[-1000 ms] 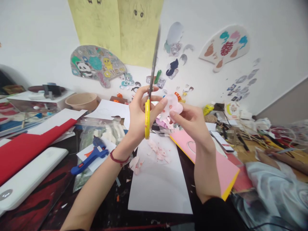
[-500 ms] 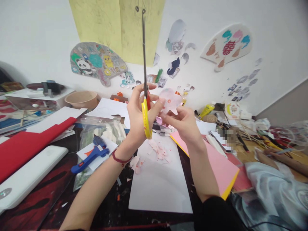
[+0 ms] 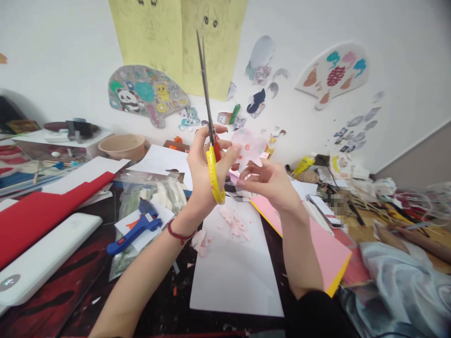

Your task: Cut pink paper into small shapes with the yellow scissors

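Note:
My left hand [image 3: 206, 164] is closed around scissors [image 3: 213, 176] with yellow and red handles, their slightly parted blades pointing up. Between its thumb and fingers it also pinches a pale pink paper cutout [image 3: 249, 146] with a wavy edge and small orange-red marks. Just below the cutout's right side is my right hand [image 3: 273, 185], fingers curled and apart, with nothing visible in them. Beneath both hands, pink paper scraps [image 3: 234, 223] lie on a white sheet [image 3: 236, 277].
A blue glue gun [image 3: 136, 228] lies on a plastic bag at left, beside a white case [image 3: 49, 256] and red sheet [image 3: 52, 206]. Pink and yellow paper [image 3: 317, 241] and a phone [image 3: 324, 210] lie at right. Another person's arm [image 3: 416, 239] rests at far right.
My right hand's fingers have drawn down and away from the cutout's lower edge. The scissors have tilted left, and their blades show a narrow gap. The cutout stays in my left hand.

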A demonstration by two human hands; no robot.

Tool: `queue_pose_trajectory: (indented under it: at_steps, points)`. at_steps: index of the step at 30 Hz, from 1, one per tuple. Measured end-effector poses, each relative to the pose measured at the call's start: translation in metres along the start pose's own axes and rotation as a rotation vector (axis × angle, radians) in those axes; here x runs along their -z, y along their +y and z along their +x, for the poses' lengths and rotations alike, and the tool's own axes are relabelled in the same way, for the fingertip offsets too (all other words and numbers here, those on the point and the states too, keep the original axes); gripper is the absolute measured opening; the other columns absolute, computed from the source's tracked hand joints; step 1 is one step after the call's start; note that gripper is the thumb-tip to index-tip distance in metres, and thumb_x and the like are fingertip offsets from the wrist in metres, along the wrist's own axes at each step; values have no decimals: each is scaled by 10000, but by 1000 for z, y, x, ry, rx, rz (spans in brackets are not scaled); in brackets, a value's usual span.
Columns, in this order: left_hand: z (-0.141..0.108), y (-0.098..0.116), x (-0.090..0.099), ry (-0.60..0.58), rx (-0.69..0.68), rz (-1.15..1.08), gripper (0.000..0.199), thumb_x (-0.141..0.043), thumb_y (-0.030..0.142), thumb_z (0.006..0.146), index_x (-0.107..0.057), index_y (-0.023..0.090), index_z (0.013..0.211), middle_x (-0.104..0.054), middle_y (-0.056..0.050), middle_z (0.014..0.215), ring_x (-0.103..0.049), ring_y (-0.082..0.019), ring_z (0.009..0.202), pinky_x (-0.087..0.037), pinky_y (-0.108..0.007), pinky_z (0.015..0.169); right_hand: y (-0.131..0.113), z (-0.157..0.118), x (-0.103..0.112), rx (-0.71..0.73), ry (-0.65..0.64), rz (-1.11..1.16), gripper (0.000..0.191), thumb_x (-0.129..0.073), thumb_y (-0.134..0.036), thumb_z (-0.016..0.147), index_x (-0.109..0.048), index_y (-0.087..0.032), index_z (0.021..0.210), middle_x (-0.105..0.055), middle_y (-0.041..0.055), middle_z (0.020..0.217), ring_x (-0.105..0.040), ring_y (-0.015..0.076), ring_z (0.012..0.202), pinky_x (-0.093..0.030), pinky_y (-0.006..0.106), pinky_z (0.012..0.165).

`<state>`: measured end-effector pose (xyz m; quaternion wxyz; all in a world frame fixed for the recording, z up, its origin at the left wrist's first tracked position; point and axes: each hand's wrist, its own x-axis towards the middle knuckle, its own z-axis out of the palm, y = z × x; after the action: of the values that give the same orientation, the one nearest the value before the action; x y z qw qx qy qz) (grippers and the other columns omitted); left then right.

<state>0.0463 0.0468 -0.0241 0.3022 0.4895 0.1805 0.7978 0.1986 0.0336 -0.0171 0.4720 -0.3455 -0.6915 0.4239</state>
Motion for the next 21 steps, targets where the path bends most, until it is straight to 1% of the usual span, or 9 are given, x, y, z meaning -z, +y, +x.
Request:
queue_pose_trajectory:
  at_steps: [3,5,8,11,14,16,17,19,21]
  points:
    - [-3,0,0,5,-3,48,415,-911,335,732,-638,242,1031,-595,46,697,-552,-111,590,-487,-262,560,-2,1,-1,93,111,-15,287,-824,-459,803,-692,-212,868,-670,5,758,-644,156,714,-526,287,618]
    - [-6,-2,-2,-17,3,46,435,-910,379,740,-638,247,1053,-597,43,714,-551,-109,594,-470,-254,544,-1,2,-3,161,185,-31,262,-773,-468,854,-733,-213,900,-685,13,759,-639,156,681,-543,305,632]
    - [-8,-6,-6,-59,-18,13,438,-882,489,770,-647,247,1049,-601,33,733,-563,-105,582,-459,-246,515,0,2,-3,235,276,-65,231,-775,-447,857,-740,-219,836,-671,9,736,-595,152,635,-529,321,626]
    - [-5,-6,-5,-71,-56,16,367,-818,507,844,-662,245,1049,-592,29,716,-534,-94,546,-449,-247,503,-2,-1,4,233,285,-160,270,-794,-472,833,-724,-218,772,-666,25,762,-608,182,715,-526,339,664]
    - [3,-1,1,-176,-12,10,330,-819,457,847,-667,246,1050,-568,37,674,-484,-89,503,-415,-242,469,-5,-3,13,246,236,-190,252,-808,-469,817,-748,-225,805,-694,49,858,-638,218,851,-538,344,708]
    - [7,3,7,-315,60,40,312,-849,349,807,-685,248,1052,-564,34,677,-492,-95,516,-420,-238,467,-7,-4,17,272,218,-172,224,-809,-452,818,-760,-234,830,-697,54,911,-636,220,894,-544,332,702]
    - [8,5,9,-362,82,60,312,-855,279,780,-696,250,1047,-563,33,688,-492,-94,523,-420,-232,466,-8,-4,18,282,224,-153,214,-810,-446,818,-763,-238,838,-689,50,914,-631,209,870,-546,325,685]
    - [10,7,10,-392,83,99,341,-848,180,735,-711,254,1038,-566,28,720,-489,-89,544,-429,-221,477,-9,-4,19,291,243,-103,202,-810,-435,818,-764,-242,858,-659,34,885,-614,175,781,-549,313,652]
    - [9,9,10,-379,52,130,334,-839,174,732,-713,254,1030,-563,22,741,-491,-88,557,-433,-214,478,-10,-4,21,298,242,-83,198,-807,-430,822,-763,-242,867,-642,27,881,-607,157,746,-551,305,639]
